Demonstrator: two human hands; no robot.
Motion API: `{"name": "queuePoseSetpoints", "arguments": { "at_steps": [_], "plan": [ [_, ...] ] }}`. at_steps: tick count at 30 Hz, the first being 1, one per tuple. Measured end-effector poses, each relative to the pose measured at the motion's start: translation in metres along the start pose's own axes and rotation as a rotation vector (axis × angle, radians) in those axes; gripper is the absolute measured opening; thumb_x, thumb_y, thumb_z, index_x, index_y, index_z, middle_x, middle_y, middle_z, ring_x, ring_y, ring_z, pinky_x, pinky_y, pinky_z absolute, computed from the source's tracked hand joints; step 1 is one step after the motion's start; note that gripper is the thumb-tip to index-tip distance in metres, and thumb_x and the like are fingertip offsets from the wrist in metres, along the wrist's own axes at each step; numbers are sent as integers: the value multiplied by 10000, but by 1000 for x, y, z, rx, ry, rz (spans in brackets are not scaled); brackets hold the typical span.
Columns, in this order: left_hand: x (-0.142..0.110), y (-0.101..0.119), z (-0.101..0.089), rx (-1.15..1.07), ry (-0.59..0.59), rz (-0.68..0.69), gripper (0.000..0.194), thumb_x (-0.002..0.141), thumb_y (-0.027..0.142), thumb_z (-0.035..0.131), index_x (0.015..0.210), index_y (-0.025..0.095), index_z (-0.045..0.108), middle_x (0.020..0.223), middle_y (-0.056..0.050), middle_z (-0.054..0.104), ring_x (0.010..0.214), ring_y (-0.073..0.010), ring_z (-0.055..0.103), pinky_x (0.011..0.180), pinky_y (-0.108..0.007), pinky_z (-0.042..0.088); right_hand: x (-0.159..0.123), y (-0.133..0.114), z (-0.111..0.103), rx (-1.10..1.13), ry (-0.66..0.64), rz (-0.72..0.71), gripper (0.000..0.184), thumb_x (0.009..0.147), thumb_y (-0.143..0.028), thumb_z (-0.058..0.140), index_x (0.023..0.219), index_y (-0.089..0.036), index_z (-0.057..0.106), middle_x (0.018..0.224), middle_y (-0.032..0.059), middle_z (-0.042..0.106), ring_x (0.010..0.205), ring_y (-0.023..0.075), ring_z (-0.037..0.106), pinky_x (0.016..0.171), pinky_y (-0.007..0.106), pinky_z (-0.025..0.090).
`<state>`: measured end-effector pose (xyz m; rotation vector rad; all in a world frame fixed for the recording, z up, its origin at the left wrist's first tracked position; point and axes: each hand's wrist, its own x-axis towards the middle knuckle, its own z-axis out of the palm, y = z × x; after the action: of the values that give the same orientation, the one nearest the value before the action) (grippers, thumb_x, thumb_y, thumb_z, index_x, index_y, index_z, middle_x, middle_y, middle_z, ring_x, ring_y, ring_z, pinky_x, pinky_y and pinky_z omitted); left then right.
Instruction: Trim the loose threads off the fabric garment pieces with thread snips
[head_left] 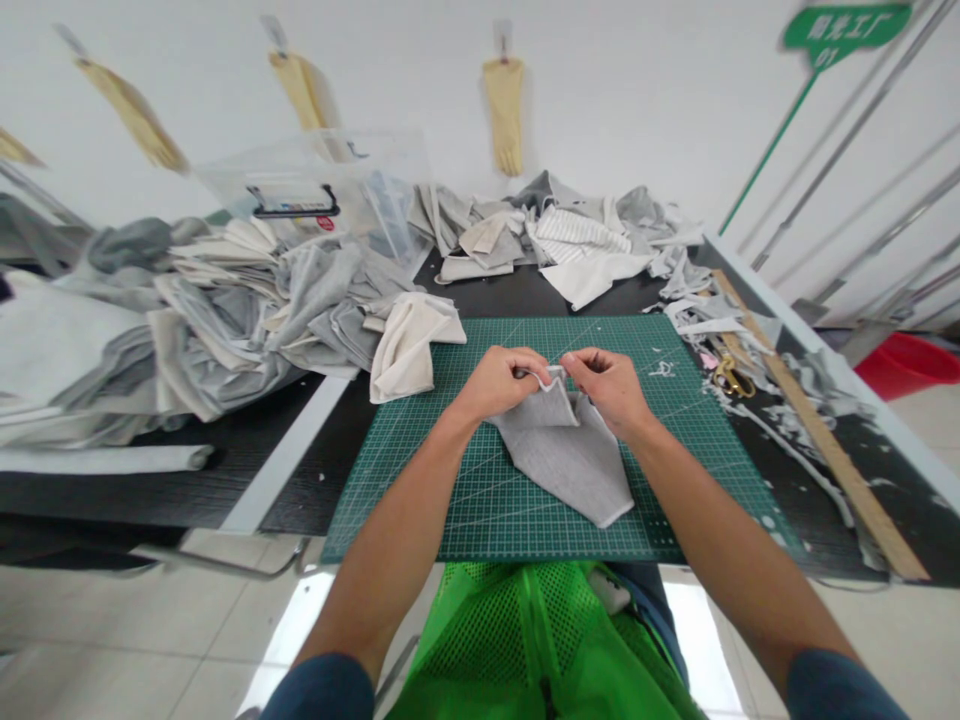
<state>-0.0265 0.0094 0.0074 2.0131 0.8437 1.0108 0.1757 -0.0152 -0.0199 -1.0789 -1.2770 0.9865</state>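
A grey cloth piece (559, 465) with a pale edge lies partly on the green cutting mat (405, 500), its far end lifted and folded over. My left hand (510, 378) pinches that raised edge from the left. Close beside it, my right hand (604, 388) pinches the same edge between thumb and fingers. The fingertips of both hands are only a small gap apart. Just left of my left hand, a cream cloth (416, 340) overlaps the mat's corner. To the right of my right hand, small white thread scraps (661, 369) rest on the mat.
Grey and cream cloths (247, 310) are heaped at the left, before a clear plastic box (315, 195). Another cloth pile (547, 225) sits at the back. On the right lie gold-handled scissors (731, 378), fabric scraps (817, 395) and a long wooden ruler (825, 440).
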Motion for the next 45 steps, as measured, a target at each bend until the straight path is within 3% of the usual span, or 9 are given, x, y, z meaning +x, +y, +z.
{"name": "queuePoseSetpoints", "arguments": {
  "at_steps": [5, 8, 10, 13, 16, 18, 21, 25, 45],
  "plan": [
    [0, -3, -6, -15, 38, 7, 239, 772, 94, 634, 810, 216, 836, 989, -52, 806, 918, -183, 736, 873, -305, 545, 5, 5, -9, -36, 102, 32, 375, 837, -539, 764, 755, -188, 660, 652, -26, 557, 578, 108, 439, 555, 268, 356],
    [0, -7, -8, -39, 39, -1, 197, 805, 153, 661, 848, 217, 842, 1027, -67, 806, 956, -198, 740, 887, -321, 547, 7, 11, -13, -90, 53, 70, 294, 813, -419, 771, 978, -196, 675, 859, 11, 666, 726, 137, 569, 687, 279, 460],
    [1, -10, -9, -54, 54, -20, 189, 812, 176, 669, 872, 219, 844, 1048, -70, 806, 985, -205, 740, 912, -331, 544, 8, 13, -15, -144, 4, 61, 375, 795, -335, 745, 1132, -194, 662, 1045, 54, 703, 864, 165, 628, 800, 308, 501],
    [1, -15, -9, -108, 97, -55, 194, 800, 181, 682, 899, 223, 844, 1067, -66, 807, 1027, -209, 733, 967, -344, 527, 8, 14, -14, -224, -42, 0, 425, 844, -329, 675, 1242, -180, 650, 1179, 95, 709, 896, 180, 647, 846, 344, 522],
    [2, -19, -8, -206, 130, -98, 163, 775, 201, 710, 870, 217, 842, 1070, -67, 810, 1047, -217, 728, 995, -354, 512, 8, 14, -13, -241, -103, -83, 468, 934, -404, 599, 1348, -189, 626, 1161, 85, 732, 847, 184, 666, 833, 363, 547],
    [3, -20, -7, -289, 156, -143, 141, 749, 216, 729, 839, 207, 838, 1042, -70, 815, 1031, -221, 729, 984, -355, 514, 8, 14, -14, -299, -130, -173, 493, 954, -434, 595, 1388, -202, 625, 1177, 83, 741, 929, 210, 689, 888, 385, 551],
    [4, -21, -5, -406, 193, -219, 151, 706, 230, 763, 835, 198, 835, 992, -70, 819, 980, -220, 731, 941, -348, 523, 7, 14, -16, -438, -102, -322, 498, 948, -437, 633, 1394, -217, 647, 1225, 95, 741, 1065, 247, 687, 973, 410, 530],
    [4, -19, -3, -501, 217, -280, 196, 663, 242, 799, 847, 186, 836, 985, -82, 820, 947, -226, 731, 897, -346, 531, 4, 8, -16, -553, -57, -433, 463, 957, -446, 638, 1365, -232, 680, 1096, 85, 766, 962, 236, 692, 921, 392, 543],
    [1, -10, 2, -567, 130, -283, 219, 681, 266, 825, 884, 186, 852, 1017, -102, 823, 942, -236, 744, 903, -364, 551, 1, 7, -14, -683, -45, -663, 365, 1033, -352, 546, 1344, -224, 686, 1144, 126, 761, 1045, 258, 692, 954, 419, 560]
  ]
}}
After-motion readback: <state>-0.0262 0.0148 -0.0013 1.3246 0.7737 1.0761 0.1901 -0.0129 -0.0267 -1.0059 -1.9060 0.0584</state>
